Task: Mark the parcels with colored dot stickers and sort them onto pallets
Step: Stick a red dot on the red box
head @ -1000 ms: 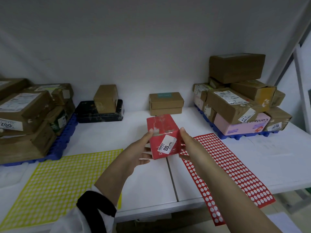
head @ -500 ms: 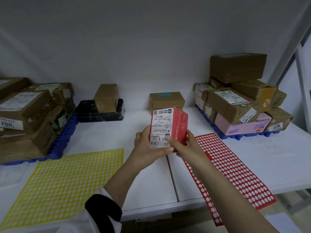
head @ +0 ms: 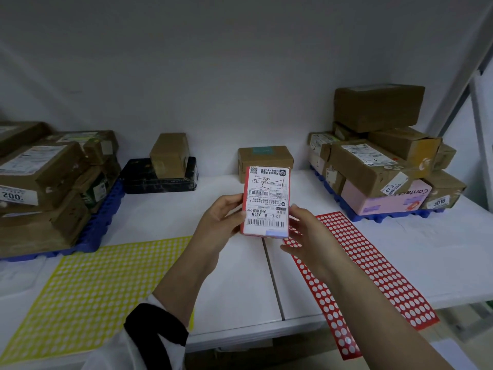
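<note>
Two hands at frame centre, left hand (head: 221, 218) gripping the red parcel (head: 266, 201) by its left edge, right hand (head: 306, 231) seemingly pinching its right edge, label (head: 268, 193) facing camera.

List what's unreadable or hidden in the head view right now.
Head view:
- red box: back and sides hidden behind its label face; any dot sticker there can't be seen.
- label fine print: too small, upside down.
- right hand: fingertips tucked behind the box, grip unclear.
- left stack: cut off by the left edge.
- red dot sheet: partly covered by the right forearm.
</note>
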